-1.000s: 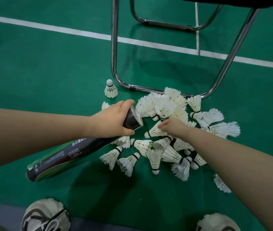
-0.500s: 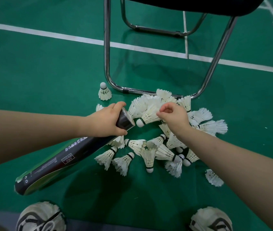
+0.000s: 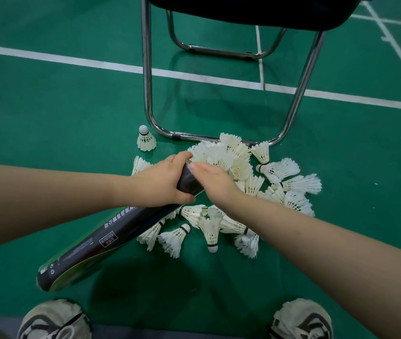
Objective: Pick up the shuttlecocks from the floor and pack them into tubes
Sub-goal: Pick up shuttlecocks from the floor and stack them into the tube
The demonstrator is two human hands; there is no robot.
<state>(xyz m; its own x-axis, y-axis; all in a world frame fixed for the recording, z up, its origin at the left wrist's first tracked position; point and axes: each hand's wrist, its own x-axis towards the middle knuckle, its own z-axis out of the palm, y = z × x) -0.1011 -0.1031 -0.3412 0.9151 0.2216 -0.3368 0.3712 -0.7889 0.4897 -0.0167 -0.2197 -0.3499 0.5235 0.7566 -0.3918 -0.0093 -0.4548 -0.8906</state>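
Left hand (image 3: 162,184) clenched round black cardboard tube (image 3: 111,238), right hand (image 3: 215,179) at its mouth — grip hidden, white feather shuttlecocks (image 3: 292,184) heaped beneath

A left hand (image 3: 162,184) grips a dark tube (image 3: 111,238) near its far end, slanting above a green floor (image 3: 48,106). A right hand (image 3: 213,181) covers the tube's mouth. White shuttlecocks (image 3: 221,155) lie heaped beyond and right, before a metal chair (image 3: 147,69). A lone shuttlecock (image 3: 145,139) stands upright, far left.

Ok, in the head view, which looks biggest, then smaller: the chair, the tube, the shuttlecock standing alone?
Largest: chair, though cut off on top.
Then: tube.
Smallest: lone shuttlecock.
The tube is nearest, yet the chair still looks bigger.
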